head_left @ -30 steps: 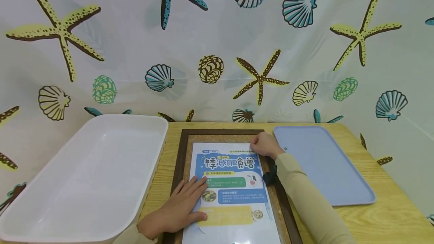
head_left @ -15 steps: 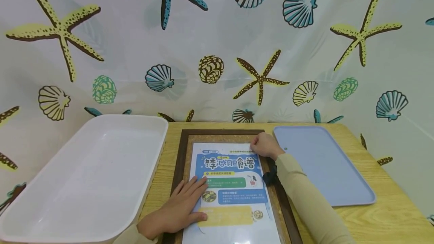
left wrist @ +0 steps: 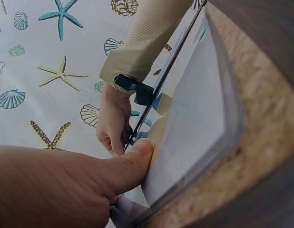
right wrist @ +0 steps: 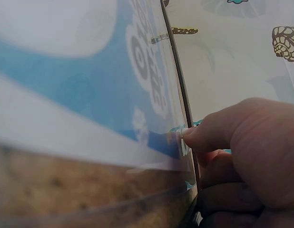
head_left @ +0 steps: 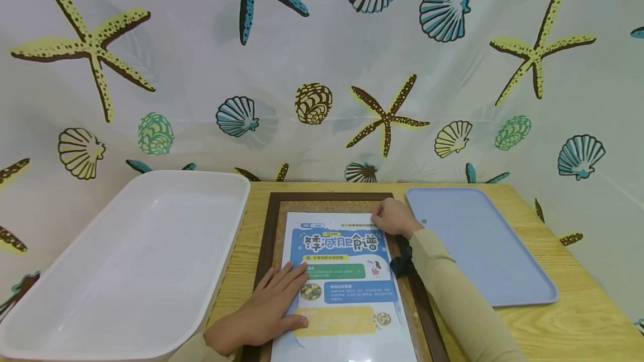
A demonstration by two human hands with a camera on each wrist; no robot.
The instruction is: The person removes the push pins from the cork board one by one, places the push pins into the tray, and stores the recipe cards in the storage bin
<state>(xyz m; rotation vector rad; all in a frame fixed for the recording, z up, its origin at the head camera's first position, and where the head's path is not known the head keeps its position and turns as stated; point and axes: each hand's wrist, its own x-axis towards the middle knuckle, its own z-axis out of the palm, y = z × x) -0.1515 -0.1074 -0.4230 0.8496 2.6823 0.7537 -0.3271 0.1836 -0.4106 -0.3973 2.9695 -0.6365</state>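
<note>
A printed poster [head_left: 352,272] in a clear glossy cover lies on a cork board [head_left: 326,205] with a dark brown frame [head_left: 332,196]. My left hand [head_left: 269,309] rests on the poster's left side, fingers spread and straight. In the left wrist view its thumb [left wrist: 137,154] presses the glossy sheet. My right hand [head_left: 397,217] is at the poster's top right corner, fingers curled. The right wrist view shows its thumb [right wrist: 199,135] and forefinger pinching a small whitish, pin-like thing [right wrist: 184,142] against the sheet; most of it is hidden.
To the left stands a large white tray [head_left: 240,211] with raised walls. A flat pale blue tray [head_left: 493,250] lies on the right of the wooden table [head_left: 578,328], with a tiny green thing [head_left: 424,220] near its left edge. Behind hangs a patterned curtain [head_left: 282,60].
</note>
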